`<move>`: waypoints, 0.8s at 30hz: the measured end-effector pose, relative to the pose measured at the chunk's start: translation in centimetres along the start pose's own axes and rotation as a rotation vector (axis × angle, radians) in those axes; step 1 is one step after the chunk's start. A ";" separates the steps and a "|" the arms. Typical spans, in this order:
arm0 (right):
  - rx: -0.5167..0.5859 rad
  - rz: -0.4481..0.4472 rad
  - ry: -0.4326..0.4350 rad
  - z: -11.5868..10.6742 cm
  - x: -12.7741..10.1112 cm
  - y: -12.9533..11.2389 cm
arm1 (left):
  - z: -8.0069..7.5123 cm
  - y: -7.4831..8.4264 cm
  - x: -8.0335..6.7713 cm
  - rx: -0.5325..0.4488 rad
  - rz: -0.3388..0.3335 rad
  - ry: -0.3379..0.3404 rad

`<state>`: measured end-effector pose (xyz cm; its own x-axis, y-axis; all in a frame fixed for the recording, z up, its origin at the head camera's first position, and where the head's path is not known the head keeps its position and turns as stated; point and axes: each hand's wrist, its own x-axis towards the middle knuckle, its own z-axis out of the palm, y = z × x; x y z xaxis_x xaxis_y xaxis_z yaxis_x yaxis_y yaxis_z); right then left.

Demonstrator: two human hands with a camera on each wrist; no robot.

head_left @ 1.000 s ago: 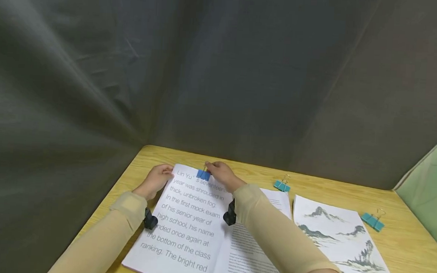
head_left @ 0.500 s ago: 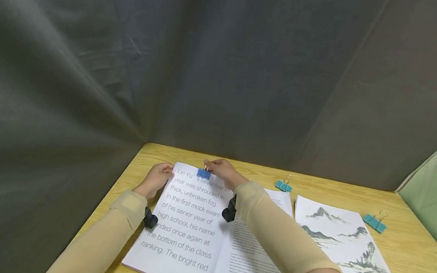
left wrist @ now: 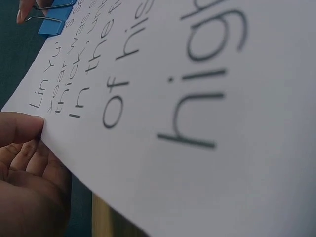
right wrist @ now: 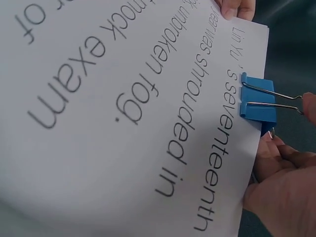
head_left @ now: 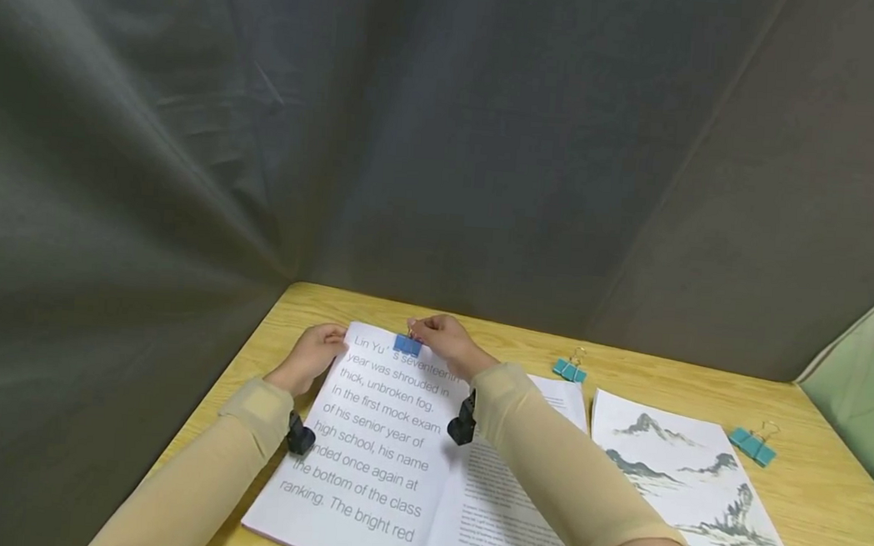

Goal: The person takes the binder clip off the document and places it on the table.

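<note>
My left hand [head_left: 310, 362] pinches the upper left edge of a paper stack [head_left: 367, 436] printed in large type, its thumb on top and fingers beneath, as the left wrist view shows. At the top edge of that stack sits a blue binder clip [head_left: 407, 344], its body over the sheets. My right hand [head_left: 449, 345] holds the clip by its wire handles; in the right wrist view the thumb [right wrist: 309, 106] meets the end of the front handle, with the other fingers behind the paper.
Right of the stack lies a sheet of small print [head_left: 497, 510], partly under my right forearm. Beyond it is a sheet with ink-painted mountains [head_left: 688, 472]. Two teal binder clips rest on the wooden table [head_left: 641, 376]: one clip [head_left: 570, 370] behind the sheets, another clip [head_left: 753, 446] at the right.
Only slight movement shows: the head view has shifted a little. Both hands keep their hold, and the blue binder clip stays at the stack's top edge.
</note>
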<state>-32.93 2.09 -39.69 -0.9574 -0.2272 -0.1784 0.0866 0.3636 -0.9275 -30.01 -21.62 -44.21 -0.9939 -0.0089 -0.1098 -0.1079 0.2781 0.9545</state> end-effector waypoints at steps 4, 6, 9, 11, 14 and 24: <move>0.017 -0.013 0.016 0.1 0.1 0.1 | -0.1 0.1 -0.1 -0.001 0.006 0.000; 0.036 -0.019 0.031 0.1 0.1 0.1 | -0.2 0.1 -0.1 -0.006 0.012 -0.002; 0.067 -0.028 0.060 0.1 0.2 0.1 | -0.3 0.2 -0.1 -0.013 0.015 -0.002; 0.083 -0.037 0.081 0.1 0.3 0.2 | -0.3 0.2 -0.1 -0.016 0.010 -0.001; 0.114 -0.047 0.119 0.0 0.3 0.4 | -0.3 0.1 -0.1 -0.019 0.000 0.000; 0.264 -0.075 0.228 -2.1 0.6 0.9 | -0.5 -0.5 0.0 -0.010 -0.017 0.004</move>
<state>-34.01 4.17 -39.92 -0.9981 -0.0260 -0.0566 0.0537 0.1013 -0.9934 -29.99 -22.27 -44.55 -0.9920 -0.0179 -0.1251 -0.1253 0.2684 0.9551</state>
